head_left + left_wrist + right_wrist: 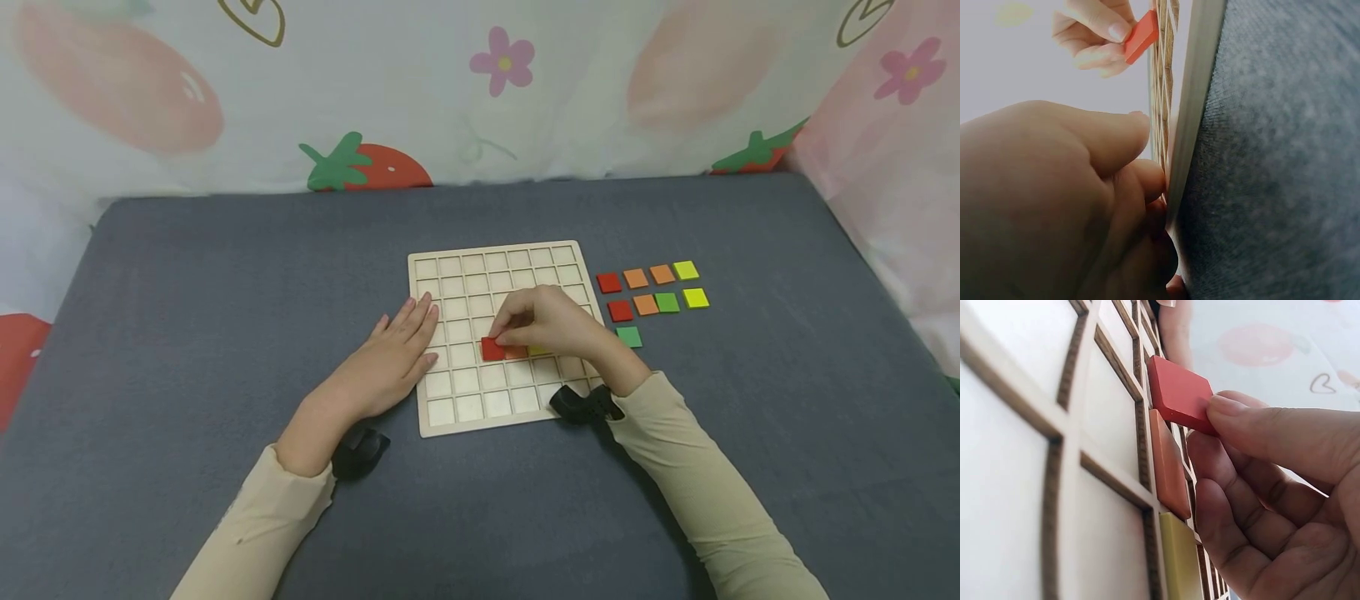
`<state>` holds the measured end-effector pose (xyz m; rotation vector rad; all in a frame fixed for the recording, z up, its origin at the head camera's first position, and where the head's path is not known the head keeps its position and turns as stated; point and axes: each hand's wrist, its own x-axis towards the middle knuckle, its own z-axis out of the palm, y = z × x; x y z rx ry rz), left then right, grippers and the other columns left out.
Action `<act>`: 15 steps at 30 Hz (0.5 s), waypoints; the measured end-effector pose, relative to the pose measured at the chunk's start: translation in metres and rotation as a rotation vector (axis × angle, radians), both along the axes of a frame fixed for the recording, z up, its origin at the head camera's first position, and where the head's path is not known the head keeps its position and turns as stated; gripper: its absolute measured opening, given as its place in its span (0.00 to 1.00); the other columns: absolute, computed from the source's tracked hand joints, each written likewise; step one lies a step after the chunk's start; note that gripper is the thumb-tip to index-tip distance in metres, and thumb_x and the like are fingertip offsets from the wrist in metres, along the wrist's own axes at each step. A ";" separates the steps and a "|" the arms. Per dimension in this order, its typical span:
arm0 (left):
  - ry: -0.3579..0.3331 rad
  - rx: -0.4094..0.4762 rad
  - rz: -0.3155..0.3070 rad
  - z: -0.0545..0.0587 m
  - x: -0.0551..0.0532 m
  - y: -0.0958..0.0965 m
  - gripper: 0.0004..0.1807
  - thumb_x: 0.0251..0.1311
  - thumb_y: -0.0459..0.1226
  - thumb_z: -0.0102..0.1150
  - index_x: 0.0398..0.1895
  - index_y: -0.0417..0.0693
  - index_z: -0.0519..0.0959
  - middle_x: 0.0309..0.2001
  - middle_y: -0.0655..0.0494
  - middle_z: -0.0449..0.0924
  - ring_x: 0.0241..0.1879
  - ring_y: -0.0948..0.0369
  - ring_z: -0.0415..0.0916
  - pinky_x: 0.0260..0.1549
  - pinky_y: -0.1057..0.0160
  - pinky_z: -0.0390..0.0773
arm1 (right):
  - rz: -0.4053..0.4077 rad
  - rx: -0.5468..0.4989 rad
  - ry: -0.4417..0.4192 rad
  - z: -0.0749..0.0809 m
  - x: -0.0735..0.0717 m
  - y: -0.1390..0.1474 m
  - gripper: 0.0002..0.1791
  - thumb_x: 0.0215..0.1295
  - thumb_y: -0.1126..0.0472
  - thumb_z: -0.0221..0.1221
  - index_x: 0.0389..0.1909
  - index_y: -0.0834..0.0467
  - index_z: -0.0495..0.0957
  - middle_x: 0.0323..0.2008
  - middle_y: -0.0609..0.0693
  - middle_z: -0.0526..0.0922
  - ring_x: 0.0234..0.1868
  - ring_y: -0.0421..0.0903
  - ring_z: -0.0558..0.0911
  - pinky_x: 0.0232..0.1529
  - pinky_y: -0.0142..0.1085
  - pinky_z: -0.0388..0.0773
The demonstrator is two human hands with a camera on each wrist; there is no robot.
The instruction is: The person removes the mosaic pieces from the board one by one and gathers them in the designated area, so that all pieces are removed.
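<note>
Between thumb and fingers, my right hand pinches a red square tile, tilted with its far edge at the wooden grid board. Right beside it on the board sits an orange tile, followed in the same row by a yellow tile; the hand partly covers both in the head view. My left hand lies with fingers extended on the board's left edge. In the left wrist view, the red tile shows at the right hand's fingertips, above the board's side.
Right of the board lie loose tiles in short rows: red, orange, yellow and green among them. A grey cloth covers the table, and a printed curtain hangs behind it. Black cameras sit at both wrists.
</note>
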<state>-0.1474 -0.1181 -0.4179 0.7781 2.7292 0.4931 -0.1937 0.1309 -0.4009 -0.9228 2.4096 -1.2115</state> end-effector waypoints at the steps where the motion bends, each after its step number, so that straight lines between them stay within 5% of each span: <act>1: 0.000 0.002 -0.001 0.000 0.000 0.000 0.33 0.73 0.45 0.38 0.74 0.40 0.43 0.75 0.47 0.33 0.73 0.53 0.29 0.67 0.44 0.40 | -0.005 -0.001 -0.004 0.001 0.000 0.000 0.03 0.55 0.70 0.65 0.29 0.60 0.85 0.29 0.48 0.83 0.30 0.40 0.81 0.35 0.34 0.78; 15: 0.004 0.003 -0.008 0.002 0.002 0.000 0.33 0.73 0.45 0.37 0.74 0.39 0.43 0.75 0.46 0.33 0.73 0.52 0.29 0.67 0.44 0.40 | -0.007 -0.011 -0.010 0.003 0.000 0.005 0.03 0.56 0.70 0.64 0.29 0.59 0.85 0.30 0.50 0.84 0.27 0.41 0.79 0.33 0.35 0.76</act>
